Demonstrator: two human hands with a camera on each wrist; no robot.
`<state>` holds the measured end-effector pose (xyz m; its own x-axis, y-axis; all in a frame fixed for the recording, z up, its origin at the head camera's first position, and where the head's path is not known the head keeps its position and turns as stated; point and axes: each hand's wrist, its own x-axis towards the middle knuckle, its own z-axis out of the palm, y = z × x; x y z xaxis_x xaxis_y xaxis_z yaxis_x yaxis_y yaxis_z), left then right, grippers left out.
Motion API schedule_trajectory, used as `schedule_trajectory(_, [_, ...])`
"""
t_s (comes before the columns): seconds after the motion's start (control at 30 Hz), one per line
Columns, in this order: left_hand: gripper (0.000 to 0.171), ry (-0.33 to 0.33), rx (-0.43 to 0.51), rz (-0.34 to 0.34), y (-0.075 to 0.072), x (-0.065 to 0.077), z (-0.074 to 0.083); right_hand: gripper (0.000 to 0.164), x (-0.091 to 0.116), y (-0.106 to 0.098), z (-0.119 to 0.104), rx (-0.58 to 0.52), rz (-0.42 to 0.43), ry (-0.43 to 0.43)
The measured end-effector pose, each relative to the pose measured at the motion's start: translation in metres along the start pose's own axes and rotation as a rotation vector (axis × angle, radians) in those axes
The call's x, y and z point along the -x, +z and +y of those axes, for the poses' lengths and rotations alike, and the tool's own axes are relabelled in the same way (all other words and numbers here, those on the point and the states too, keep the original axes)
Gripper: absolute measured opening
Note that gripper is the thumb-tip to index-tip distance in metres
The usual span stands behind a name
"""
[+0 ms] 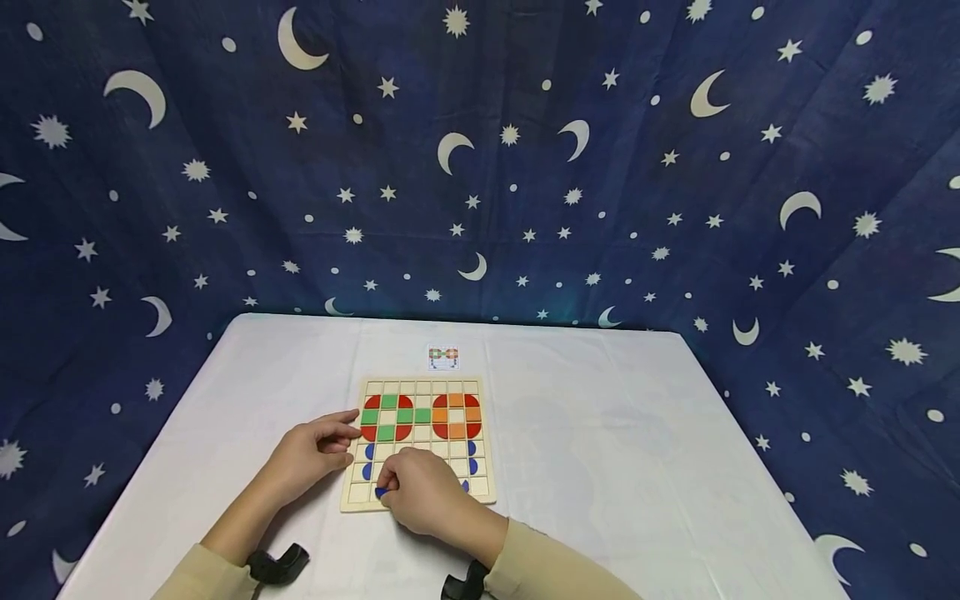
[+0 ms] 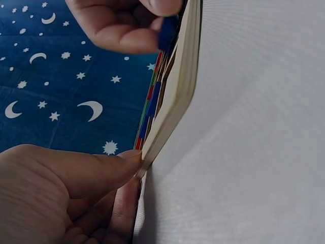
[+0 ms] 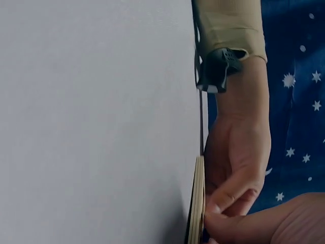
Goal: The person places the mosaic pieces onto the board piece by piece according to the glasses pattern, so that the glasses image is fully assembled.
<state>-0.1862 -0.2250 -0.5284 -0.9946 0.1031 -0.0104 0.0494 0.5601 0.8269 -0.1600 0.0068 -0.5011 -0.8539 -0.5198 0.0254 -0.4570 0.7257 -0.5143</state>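
A square wooden grid board point(image 1: 356, 493) lies on the table. Red, green and orange tiles form two rounded rings across its upper rows, and blue half-round tiles point(image 1: 368, 471) run down both sides. My right hand point(image 1: 427, 492) pinches a blue tile point(image 1: 380, 492) between thumb and fingertips, low over the board's lower-left cells; fingers partly hide its shape. At the board's left edge, my left hand point(image 1: 307, 454) rests with relaxed fingers, its thumb touching the rim in the left wrist view. Another blue tile point(image 1: 465, 486) is partly covered by the right hand.
A small printed card point(image 1: 443, 358) with a matching coloured pattern lies just beyond the board. White cloth point(image 1: 600, 433) covers the table. Dark blue fabric point(image 1: 525, 167) with moons and stars hangs behind. Black wrist devices point(image 1: 279, 565) sit by both sleeves.
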Motion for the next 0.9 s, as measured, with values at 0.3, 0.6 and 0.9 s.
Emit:
schedule_trajectory(0.3, [0.03,0.003,-0.004,0.006,0.0006,0.0011,-0.0011,0.018,-0.0037,0.0042,0.0032,0.0,0.012,-0.001])
schedule_trajectory(0.6, [0.03,0.004,-0.016,0.008,0.0012,-0.0009,-0.0015,0.021,-0.0039,0.0,0.0059,-0.02,0.018,-0.038])
schedule_trajectory(0.9, [0.03,-0.004,-0.022,0.012,0.0013,-0.0006,-0.0012,0.023,-0.0057,0.0034,0.0058,0.022,0.01,-0.017])
